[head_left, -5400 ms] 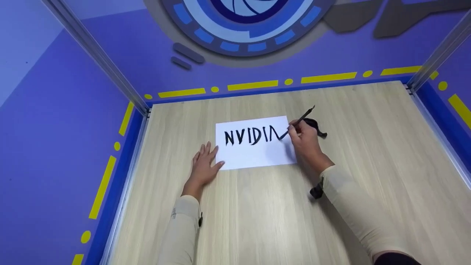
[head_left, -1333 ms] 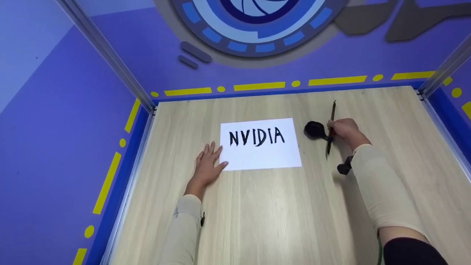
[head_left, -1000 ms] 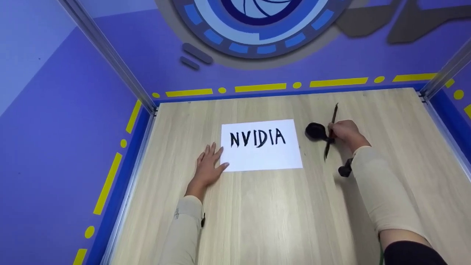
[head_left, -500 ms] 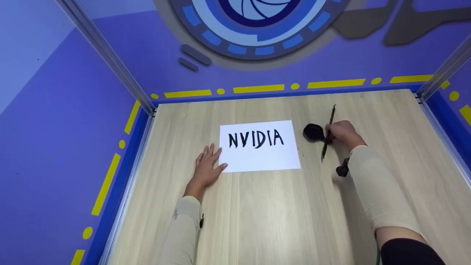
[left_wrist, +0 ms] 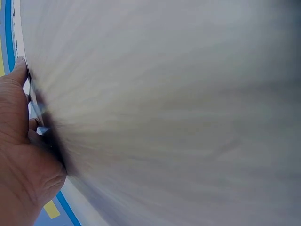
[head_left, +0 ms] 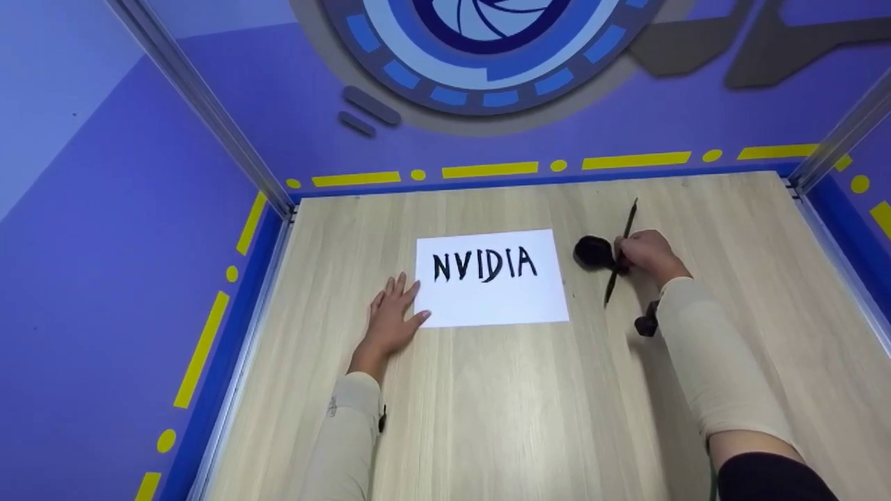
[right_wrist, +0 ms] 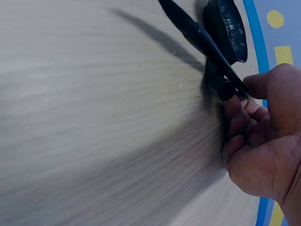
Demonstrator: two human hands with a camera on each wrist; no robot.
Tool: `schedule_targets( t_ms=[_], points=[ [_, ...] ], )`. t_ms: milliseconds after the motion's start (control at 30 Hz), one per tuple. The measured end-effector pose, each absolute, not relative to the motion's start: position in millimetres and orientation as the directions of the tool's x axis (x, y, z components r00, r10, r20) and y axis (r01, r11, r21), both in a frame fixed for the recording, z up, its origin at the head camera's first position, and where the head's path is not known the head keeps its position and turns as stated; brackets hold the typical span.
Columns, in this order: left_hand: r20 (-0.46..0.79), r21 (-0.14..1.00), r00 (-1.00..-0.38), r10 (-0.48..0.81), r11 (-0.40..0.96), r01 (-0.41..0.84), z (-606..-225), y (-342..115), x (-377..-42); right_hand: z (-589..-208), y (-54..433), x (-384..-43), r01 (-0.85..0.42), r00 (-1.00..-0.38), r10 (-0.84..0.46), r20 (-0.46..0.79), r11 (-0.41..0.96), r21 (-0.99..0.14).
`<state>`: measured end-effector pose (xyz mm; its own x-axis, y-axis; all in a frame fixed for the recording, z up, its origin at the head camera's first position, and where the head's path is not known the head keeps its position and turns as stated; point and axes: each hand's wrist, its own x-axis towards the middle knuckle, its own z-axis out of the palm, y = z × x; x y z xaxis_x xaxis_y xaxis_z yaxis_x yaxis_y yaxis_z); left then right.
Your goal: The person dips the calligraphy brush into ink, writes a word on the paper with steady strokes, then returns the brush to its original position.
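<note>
A white sheet of paper (head_left: 491, 306) lies on the wooden table, with NVIDIA lettered across it in black. My left hand (head_left: 391, 316) rests at its left edge, fingers spread and thumb on the lower left corner. To the right of the sheet, my right hand (head_left: 651, 252) pinches an ink brush (head_left: 630, 219) by the middle of its shaft. The brush's dark bristles (right_wrist: 175, 13) point toward me, over the table. Beside those fingers is a black spoon-shaped ink dish (head_left: 592, 251); the brush crosses above its short handle (right_wrist: 220, 85).
Pale wood tabletop (head_left: 480, 410) stretches around the paper. A blue-purple printed panel (head_left: 529, 125) stands at the back, with side panels left and right. A metal post (head_left: 209, 104) rises at the back left corner.
Earlier, the right hand held the brush tip on the last letter; the A now has its crossbar. That hand moved right to the dish, and the brush has tilted slightly. The left hand stays.
</note>
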<state>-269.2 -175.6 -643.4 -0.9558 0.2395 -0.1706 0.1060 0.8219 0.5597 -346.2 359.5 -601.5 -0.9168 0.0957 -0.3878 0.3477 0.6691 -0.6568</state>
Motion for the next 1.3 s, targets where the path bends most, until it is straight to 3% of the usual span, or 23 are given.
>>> schedule_targets(
  t_ms=[433,767,967,1133,1300],
  points=[
    [-0.141,0.558,-0.953,0.267,0.817,0.146,-648,-177,-274,-605,358,-344,0.382,-0.909,0.135,-0.395,0.65,-0.657],
    [-0.152,0.546,-0.954,0.257,0.827,0.136,-650,-176,-279,-618,352,-329,0.376,-0.926,0.244,-0.287,0.545,-0.749],
    [-0.155,0.575,-0.955,0.255,0.809,0.122,-651,-176,-286,-610,356,-310,0.411,-0.908,0.269,-0.322,0.418,-0.81],
    [-0.152,0.643,-0.971,0.184,0.764,0.044,-653,-180,-287,-602,353,-291,0.383,-0.908,0.324,-0.264,0.393,-0.836],
    [-0.169,0.788,-0.985,0.014,0.603,-0.127,-650,-182,-283,-591,333,-276,0.233,-0.935,0.348,-0.068,0.458,-0.858]
  ],
)
